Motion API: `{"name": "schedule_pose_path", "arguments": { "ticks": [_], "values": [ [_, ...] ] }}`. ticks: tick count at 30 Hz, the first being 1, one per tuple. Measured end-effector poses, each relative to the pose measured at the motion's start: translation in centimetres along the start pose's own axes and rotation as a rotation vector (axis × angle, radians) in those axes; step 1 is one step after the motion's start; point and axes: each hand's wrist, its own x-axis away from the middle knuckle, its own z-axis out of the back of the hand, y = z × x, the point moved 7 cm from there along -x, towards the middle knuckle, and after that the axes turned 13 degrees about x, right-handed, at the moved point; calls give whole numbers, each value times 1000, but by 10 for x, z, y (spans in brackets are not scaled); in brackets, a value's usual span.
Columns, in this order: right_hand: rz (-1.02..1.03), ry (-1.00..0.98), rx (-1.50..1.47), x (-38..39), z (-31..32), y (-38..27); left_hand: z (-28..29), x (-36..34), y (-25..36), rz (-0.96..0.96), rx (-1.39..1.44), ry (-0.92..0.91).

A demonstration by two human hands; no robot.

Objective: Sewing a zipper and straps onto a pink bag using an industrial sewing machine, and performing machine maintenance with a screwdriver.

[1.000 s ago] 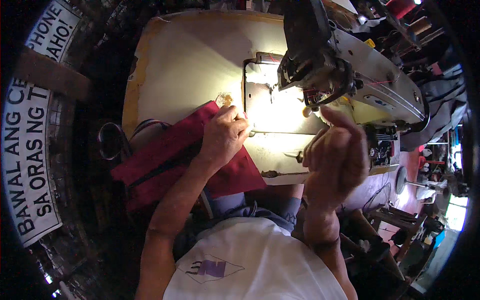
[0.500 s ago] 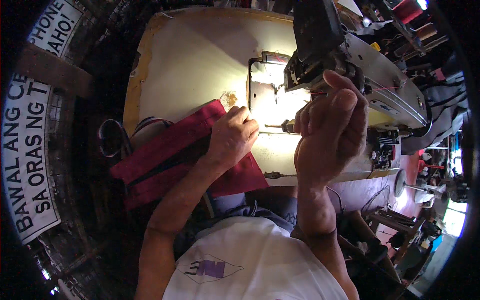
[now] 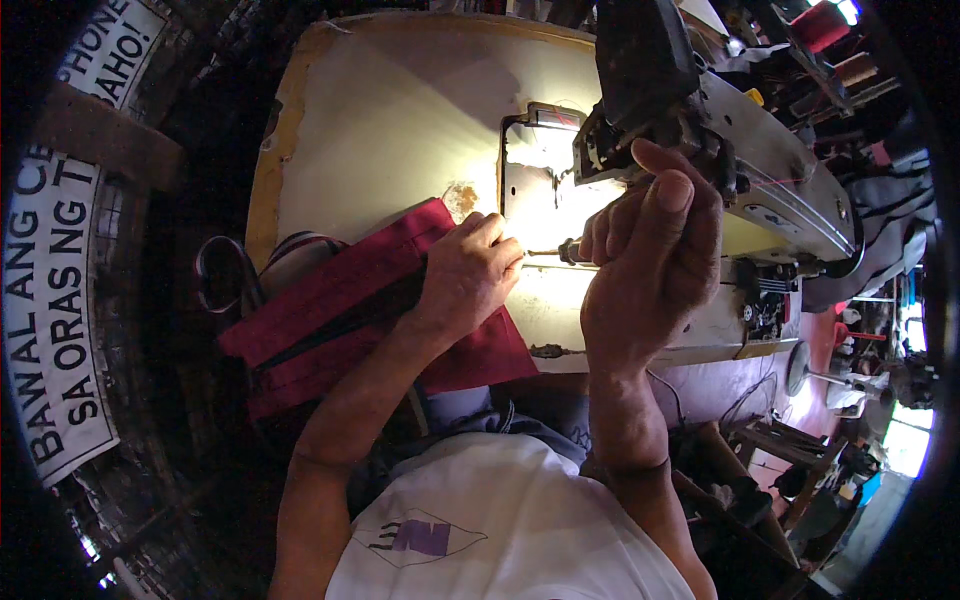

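The right hand point(image 3: 650, 270) is curled closed around a small screwdriver point(image 3: 560, 252), whose thin metal shaft sticks out leftward from a dark ribbed collar at the fist, thumb raised on top; the tool lies level above the brightly lit metal bed plate point(image 3: 540, 200) of the sewing machine point(image 3: 760, 180), just under its dark head. The left hand point(image 3: 465, 275) rests knuckles-up at the edge of that plate, fingers bent and loosely closed beside the shaft's tip; whether it pinches anything there cannot be told. Its wrist lies on a folded piece of dark red fabric point(image 3: 340, 310) with a black seam or slit along it, spread across the near left corner of the pale worktop point(image 3: 390, 110), whose left edge is yellow and worn. A striped strap or band point(image 3: 230, 270) loops out past the fabric's left side. Far left, off the worktop, two white signs with bold black lettering hang on a dark wall: a long one point(image 3: 60, 310) curving down the edge of the view, and a smaller one point(image 3: 110, 45) at upper left. Red thread spools point(image 3: 825, 25) stand at upper right behind the machine.
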Motion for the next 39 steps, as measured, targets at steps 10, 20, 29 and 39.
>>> {"name": "schedule_pose_path", "arguments": {
  "ticks": [10, 20, 29, 39],
  "values": [
    [12, 35, 129, 1, 0, -3, -1, 0, 1, -27, -6, 7],
    [-2, 10, 106, 1, -3, 0, -1, 0, -1, 1, -17, -5],
    [116, -44, 359, -2, -15, 7, -2, 0, -1, 16, 2, -38],
    [167, 91, 159, 9, -1, 18, -8, 4, -6, 1, 9, -85]
  ]
}}
